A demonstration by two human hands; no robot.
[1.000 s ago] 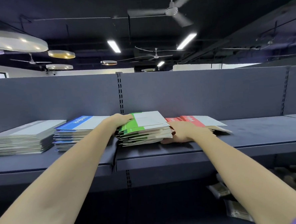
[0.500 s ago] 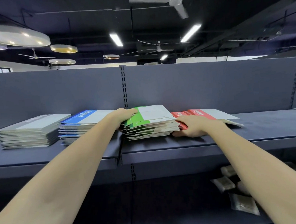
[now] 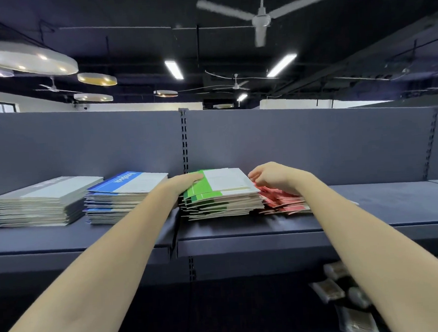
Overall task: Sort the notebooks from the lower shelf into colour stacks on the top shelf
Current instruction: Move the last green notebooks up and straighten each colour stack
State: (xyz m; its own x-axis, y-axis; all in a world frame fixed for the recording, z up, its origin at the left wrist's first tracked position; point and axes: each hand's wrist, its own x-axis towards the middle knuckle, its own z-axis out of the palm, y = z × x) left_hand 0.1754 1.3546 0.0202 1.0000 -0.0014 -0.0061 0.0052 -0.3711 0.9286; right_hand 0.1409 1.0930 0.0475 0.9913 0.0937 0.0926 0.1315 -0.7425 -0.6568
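green stack (image 3: 220, 191) mid top shelf (image 3: 370, 223), touching red stack (image 3: 284, 201) | left hand (image 3: 181, 182) flat on its left edge | right hand (image 3: 277, 177) curled above red, grip unclear | four stacks: grey (image 3: 43, 202), blue (image 3: 124, 194), green, red | shelf bare rightward

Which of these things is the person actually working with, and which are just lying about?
Part of the job:
grey stack
blue stack
green stack, left hand resting on it
red stack, right hand above it
top shelf

Lying about:
wrapped packets on the lower shelf
ceiling fan
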